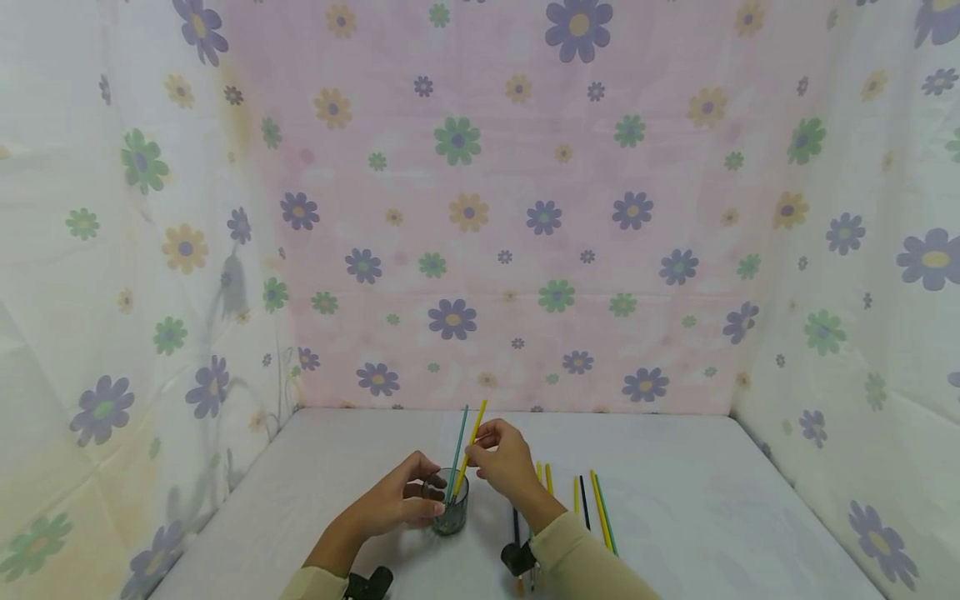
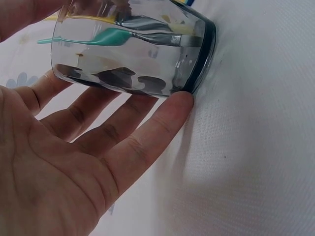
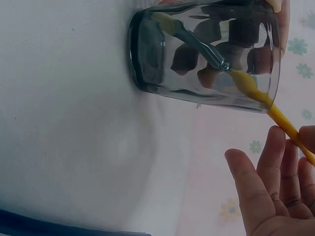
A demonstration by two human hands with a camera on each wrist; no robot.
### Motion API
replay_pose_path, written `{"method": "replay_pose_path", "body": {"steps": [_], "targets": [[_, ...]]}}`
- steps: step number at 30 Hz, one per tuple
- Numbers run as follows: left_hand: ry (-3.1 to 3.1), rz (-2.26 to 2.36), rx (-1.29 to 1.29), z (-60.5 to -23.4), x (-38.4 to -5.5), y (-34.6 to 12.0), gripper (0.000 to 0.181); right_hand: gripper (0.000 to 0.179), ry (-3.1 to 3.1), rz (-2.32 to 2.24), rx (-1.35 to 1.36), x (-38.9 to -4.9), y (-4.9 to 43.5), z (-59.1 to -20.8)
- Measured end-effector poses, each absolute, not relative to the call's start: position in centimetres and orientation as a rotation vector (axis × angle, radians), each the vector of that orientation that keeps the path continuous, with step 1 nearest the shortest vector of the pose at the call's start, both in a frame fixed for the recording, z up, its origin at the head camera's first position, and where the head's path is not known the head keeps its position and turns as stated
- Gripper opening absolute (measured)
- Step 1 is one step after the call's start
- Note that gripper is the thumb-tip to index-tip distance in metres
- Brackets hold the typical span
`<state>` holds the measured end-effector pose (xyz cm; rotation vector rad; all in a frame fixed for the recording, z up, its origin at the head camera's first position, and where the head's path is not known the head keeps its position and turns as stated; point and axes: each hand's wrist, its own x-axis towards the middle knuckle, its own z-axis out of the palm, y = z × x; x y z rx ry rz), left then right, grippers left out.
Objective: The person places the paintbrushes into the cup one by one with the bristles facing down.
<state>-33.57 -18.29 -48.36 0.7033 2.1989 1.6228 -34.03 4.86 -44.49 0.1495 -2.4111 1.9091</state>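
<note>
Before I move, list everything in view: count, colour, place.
Table: 1, white, lower middle
Glass: 1, grey-tinted clear, on table
Yellow brush: 1, yellow, bristles down in the glass
Green brush: 1, green, bristles down in the glass
Loose brushes: several (partly hidden), yellow, green, dark, right of glass
Flowered cloth: count unclear, pink behind, whitish at sides
Left hand: 1, bare, gripping the glass
Right hand: 1, bare, pinching the yellow brush
Sleeves: 2, pale yellow, lower edge
Wrist cameras: 2, black, below the hands

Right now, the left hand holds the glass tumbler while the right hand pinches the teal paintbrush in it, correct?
Wrong colour: the right wrist view shows the right hand pinching a yellow paintbrush. The left hand holds the glass tumbler.
</note>
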Motion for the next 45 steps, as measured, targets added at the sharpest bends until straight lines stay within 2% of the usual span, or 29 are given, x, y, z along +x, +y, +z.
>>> {"method": "replay_pose_path", "body": {"steps": [18, 28, 33, 45], "targets": [[2.210, 1.608, 0.698, -48.6, -33.6, -18.4, 0.057, 0.020, -2.438, 1.887, 0.190, -33.9, 4.5, -45.1], [2.207, 1.611, 0.706, -48.5, -33.6, -18.4, 0.057, 0.029, -2.490, 1.861, 0.220, -33.5, 5.1, -44.8], [2.199, 1.623, 0.719, -48.4, -33.6, -18.3, 0.058, 0.033, -2.518, 1.797, 0.253, -33.2, 5.8, -44.2], [2.194, 1.629, 0.725, -48.5, -33.5, -18.3, 0.058, 0.030, -2.545, 1.760, 0.282, -32.8, 8.9, -43.8]]}}
